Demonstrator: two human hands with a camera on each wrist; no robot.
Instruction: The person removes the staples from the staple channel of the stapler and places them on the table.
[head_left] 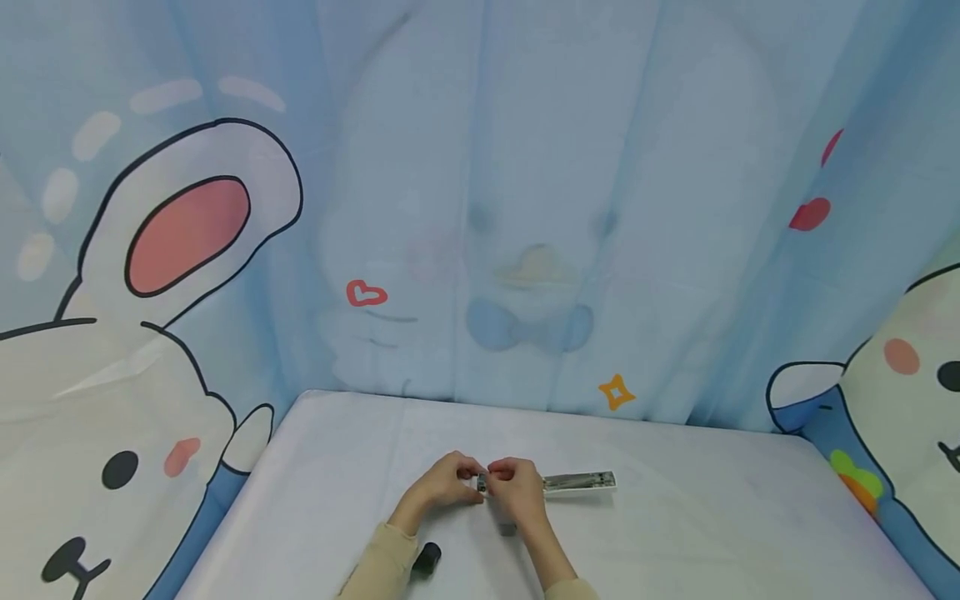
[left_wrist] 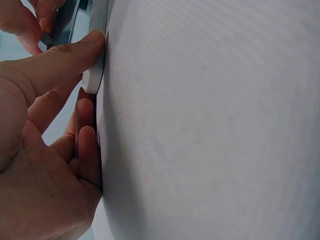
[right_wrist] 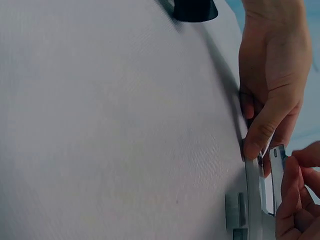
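Observation:
A long, narrow white casing [head_left: 613, 482] with a metal strip along its top lies on the table, in front of both hands. My left hand [head_left: 442, 483] grips its left end; in the left wrist view the thumb presses the white casing's edge [left_wrist: 95, 80], with fingers on the other side. My right hand [head_left: 519, 492] pinches a flat metal piece [right_wrist: 276, 172] with a slot near its end, held over the casing's recess. What the right fingers cover there is hidden. Beside the casing, below the right hand, lies a small grey block [head_left: 507, 529].
A black cylindrical thing [head_left: 427, 558] stands by the left sleeve. The white-covered table [head_left: 712, 517] ends at a blue curtain [head_left: 420, 167] printed with cartoon animals, which hangs behind it and along both sides.

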